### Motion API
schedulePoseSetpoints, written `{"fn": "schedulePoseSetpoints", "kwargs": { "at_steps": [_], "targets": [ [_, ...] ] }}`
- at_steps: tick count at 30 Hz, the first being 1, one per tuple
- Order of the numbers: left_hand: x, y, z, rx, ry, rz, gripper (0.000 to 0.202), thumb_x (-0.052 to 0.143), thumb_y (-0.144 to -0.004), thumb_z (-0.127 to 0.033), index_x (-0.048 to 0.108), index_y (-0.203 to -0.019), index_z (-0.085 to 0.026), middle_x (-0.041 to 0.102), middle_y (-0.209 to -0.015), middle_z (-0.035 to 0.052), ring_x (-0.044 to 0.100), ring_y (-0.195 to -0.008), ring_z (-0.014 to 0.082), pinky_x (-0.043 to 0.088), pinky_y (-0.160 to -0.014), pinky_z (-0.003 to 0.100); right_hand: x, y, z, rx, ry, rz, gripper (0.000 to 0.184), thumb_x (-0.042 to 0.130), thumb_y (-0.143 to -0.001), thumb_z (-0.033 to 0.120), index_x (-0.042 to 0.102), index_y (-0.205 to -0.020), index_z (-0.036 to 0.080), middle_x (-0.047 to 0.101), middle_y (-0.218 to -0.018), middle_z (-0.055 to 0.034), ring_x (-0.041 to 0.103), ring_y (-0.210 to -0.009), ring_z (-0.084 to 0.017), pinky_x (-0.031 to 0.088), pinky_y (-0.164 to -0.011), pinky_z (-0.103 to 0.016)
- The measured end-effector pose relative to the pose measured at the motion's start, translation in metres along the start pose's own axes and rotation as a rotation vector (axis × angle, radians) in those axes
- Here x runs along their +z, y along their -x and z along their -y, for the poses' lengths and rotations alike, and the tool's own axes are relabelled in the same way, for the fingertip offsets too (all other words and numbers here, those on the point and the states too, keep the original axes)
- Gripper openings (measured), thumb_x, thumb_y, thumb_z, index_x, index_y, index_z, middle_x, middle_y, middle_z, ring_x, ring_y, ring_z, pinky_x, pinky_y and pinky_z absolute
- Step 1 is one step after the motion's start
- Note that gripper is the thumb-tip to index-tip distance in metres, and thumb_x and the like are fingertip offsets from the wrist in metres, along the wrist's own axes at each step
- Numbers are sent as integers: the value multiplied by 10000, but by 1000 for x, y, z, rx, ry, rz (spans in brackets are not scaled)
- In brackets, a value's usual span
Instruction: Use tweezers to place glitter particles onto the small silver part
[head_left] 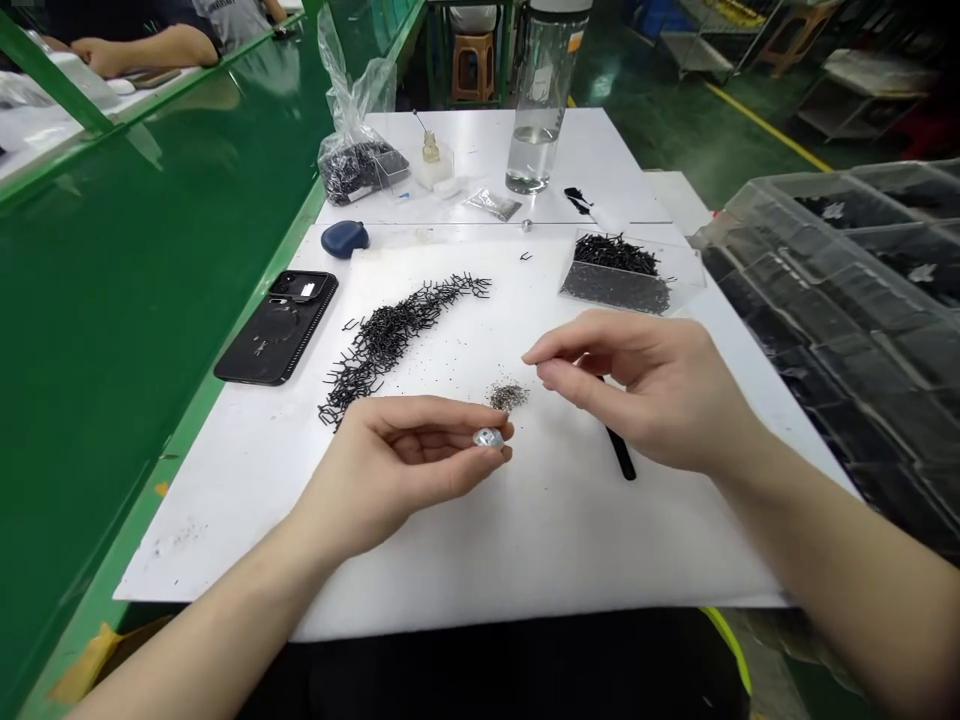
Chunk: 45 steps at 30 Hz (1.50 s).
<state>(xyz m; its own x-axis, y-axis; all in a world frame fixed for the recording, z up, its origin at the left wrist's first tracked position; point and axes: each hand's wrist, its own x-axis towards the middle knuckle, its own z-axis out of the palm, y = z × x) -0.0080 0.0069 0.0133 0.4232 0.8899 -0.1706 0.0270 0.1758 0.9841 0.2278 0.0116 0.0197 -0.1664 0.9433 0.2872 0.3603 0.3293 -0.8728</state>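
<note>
Between the thumb and fingertips of my left hand is a small silvery, rounded metal piece with a dark spot on its face. My right hand hovers to the right with thumb and forefinger pinched together; anything at the fingertips is too small to make out. A slim black stick-like tool shows below my right palm; whether the hand holds it or it lies on the table is unclear. Just beyond my left fingertips lies a little heap of tiny dark grains on the white sheet.
A long pile of black forked pieces curves behind my left hand. Around it are a black phone, a blue case, a clear tray of black pieces and a water bottle. Stacked bins stand at right.
</note>
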Motion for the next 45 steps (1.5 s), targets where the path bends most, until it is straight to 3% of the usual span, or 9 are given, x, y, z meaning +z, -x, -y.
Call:
{"fn": "schedulePoseSetpoints", "kwargs": {
  "at_steps": [7,15,25,29,34,45],
  "targets": [
    [-6,-6,6,-47,130,81,241,888,-755,-142,839,-972,-235,838,-930,25,807,-847,168,661,-790,195,3,2,3,-110,-45,72,190,701,-895,141,794,-953,296,737,-994,-14,701,-881,-169,588,-663,-298],
    [-7,-7,5,-87,216,161,210,888,-733,-67,786,-861,-198,826,-832,-31,808,-819,135,653,-780,155,19,16,13,-98,-216,81,337,770,-812,63,776,-1063,288,795,-979,65,757,-868,-102,655,-795,-202],
    [-13,-10,8,-131,298,149,228,904,-730,-112,839,-905,-244,839,-854,-8,813,-846,159,659,-798,174,22,25,16,-194,-41,-15,622,765,-767,13,661,-1275,355,805,-966,55,797,-819,-183,687,-794,-318],
    [-12,-11,7,-143,297,124,235,920,-707,-138,849,-894,-260,839,-850,-2,815,-847,181,665,-791,192,24,27,16,-209,13,-33,662,776,-770,24,639,-1311,380,810,-957,72,794,-844,-200,675,-827,-372],
    [-12,-12,7,-152,281,117,242,931,-686,-150,852,-880,-270,837,-842,-3,816,-852,206,676,-814,238,25,27,16,-230,65,-48,700,782,-766,28,625,-1345,389,809,-955,90,788,-862,-180,650,-874,-358],
    [-12,-11,5,-179,273,100,237,937,-672,-156,854,-867,-262,833,-809,7,817,-856,247,684,-883,345,22,27,16,-278,173,-46,743,782,-770,52,595,-1382,430,806,-979,94,786,-833,-193,661,-820,-393]
  ]
}}
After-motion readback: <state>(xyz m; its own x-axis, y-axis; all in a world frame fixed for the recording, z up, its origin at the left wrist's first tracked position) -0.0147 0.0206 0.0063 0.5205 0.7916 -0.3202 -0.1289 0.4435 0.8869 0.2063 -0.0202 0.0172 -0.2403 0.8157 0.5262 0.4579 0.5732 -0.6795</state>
